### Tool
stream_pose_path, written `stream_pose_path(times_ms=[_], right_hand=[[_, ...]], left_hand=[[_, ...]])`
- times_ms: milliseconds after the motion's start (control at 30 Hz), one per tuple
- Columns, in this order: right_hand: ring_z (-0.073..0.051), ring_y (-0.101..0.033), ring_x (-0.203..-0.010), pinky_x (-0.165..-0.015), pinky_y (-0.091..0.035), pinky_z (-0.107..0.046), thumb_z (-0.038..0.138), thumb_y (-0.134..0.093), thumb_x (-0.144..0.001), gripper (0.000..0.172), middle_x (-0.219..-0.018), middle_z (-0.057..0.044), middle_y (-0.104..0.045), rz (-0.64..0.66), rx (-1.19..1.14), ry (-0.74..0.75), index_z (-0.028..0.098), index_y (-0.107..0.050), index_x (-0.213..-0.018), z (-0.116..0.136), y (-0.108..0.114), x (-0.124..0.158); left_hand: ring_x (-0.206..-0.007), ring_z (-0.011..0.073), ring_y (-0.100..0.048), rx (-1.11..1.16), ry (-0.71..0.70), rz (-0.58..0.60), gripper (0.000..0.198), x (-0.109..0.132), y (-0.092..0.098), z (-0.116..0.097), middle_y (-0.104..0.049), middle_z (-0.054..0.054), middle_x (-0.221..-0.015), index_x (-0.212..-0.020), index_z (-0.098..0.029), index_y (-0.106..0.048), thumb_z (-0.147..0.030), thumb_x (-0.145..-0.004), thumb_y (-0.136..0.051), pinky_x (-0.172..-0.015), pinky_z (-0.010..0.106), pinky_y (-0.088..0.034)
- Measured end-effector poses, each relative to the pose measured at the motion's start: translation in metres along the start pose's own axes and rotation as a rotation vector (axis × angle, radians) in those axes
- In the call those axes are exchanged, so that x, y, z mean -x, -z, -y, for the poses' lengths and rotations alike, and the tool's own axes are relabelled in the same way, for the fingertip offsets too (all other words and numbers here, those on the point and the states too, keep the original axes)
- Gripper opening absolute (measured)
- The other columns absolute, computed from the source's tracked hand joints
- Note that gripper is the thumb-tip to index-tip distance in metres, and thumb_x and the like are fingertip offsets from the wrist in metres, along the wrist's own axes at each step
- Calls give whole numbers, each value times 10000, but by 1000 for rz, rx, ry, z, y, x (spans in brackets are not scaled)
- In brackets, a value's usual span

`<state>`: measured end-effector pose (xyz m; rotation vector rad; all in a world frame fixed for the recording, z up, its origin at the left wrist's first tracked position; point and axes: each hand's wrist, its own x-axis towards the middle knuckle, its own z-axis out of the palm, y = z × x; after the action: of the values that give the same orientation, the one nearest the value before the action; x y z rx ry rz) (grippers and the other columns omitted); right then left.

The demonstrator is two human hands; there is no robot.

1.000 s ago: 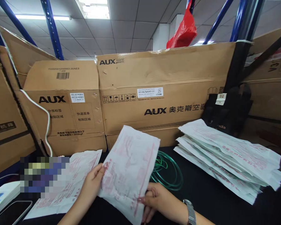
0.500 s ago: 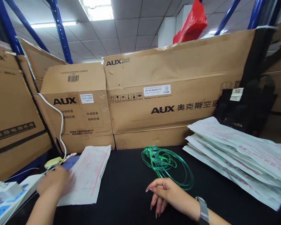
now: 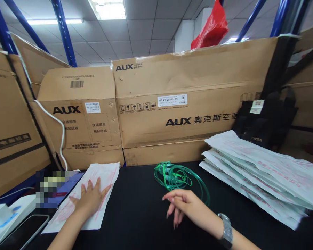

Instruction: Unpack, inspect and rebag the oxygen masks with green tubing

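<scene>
My left hand [image 3: 90,199] lies with fingers spread on a white paper packet [image 3: 108,180] with faint red print, at the left of the black table. Nearer the middle, my right hand [image 3: 181,206] hangs over the table with bent, slightly parted fingers and nothing between them; a watch is on its wrist. Just behind it lies a coil of green tubing [image 3: 181,177] with a clear mask-like part. Several similar white packets [image 3: 261,170] are stacked at the right.
Cardboard boxes [image 3: 198,104] wall off the back of the black table [image 3: 135,208]. At the left are a power strip [image 3: 23,205], a dark phone [image 3: 23,232] and a purple item [image 3: 67,187]. A black bag [image 3: 266,121] stands behind the stack.
My left hand has moved right, from the packet's left edge onto its middle, with fingers now spread. The phone has come into view. My right hand has hardly moved.
</scene>
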<state>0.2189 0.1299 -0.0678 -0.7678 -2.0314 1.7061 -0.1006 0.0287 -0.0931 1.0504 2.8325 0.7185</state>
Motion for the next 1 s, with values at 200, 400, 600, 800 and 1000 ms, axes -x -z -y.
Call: stream_pose_path(times_ms=[200,400,600,800,1000], right_hand=[[-259,-501,-1018,-901,-377,-437,156,-385,-773,301,-1043,-138,-570,-809,1026,501,136,-583,-999,28,72,17],[-346,-380,-1127,-928,-301,-506,130,-449,-720,344,-1145,-207,-500,-1442,1499,151,55,-581,-1028,25,141,36],[-336,-433,-1069,-895,-253,-564,211,-403,-796,327,-1095,-171,-576,-1533,1539,1,102,-588,-1042,7,173,47],[-284,-512,-1011,-922,-227,-573,196,-368,-830,314,-1061,-120,-627,-1557,1433,145,136,-595,-1039,2,184,45],[-203,-537,-1029,-997,-240,-482,157,-379,-829,323,-1088,-57,-620,-1548,1105,644,202,-585,-1074,26,144,44]], left_hand=[[-1184,236,-402,151,-639,-325,408,25,15,-35,-492,107,-1234,-1137,-182,-497,-394,-832,-327,-1003,422,-288],[-1244,232,-317,211,-817,-275,503,57,3,-55,-304,51,-1377,-1315,-254,-275,-342,-833,-392,-1027,424,-286],[-1253,236,-305,215,-796,-243,545,53,-6,-52,-306,58,-1377,-1343,-264,-207,-339,-834,-390,-1026,443,-280],[-1272,239,-264,214,-751,-252,568,49,-12,-50,-258,82,-1410,-1356,-241,-172,-348,-839,-380,-1022,454,-271],[-1269,238,-271,292,-729,-222,563,53,-9,-54,-293,67,-1399,-1342,-257,-224,-362,-822,-411,-1026,459,-252]])
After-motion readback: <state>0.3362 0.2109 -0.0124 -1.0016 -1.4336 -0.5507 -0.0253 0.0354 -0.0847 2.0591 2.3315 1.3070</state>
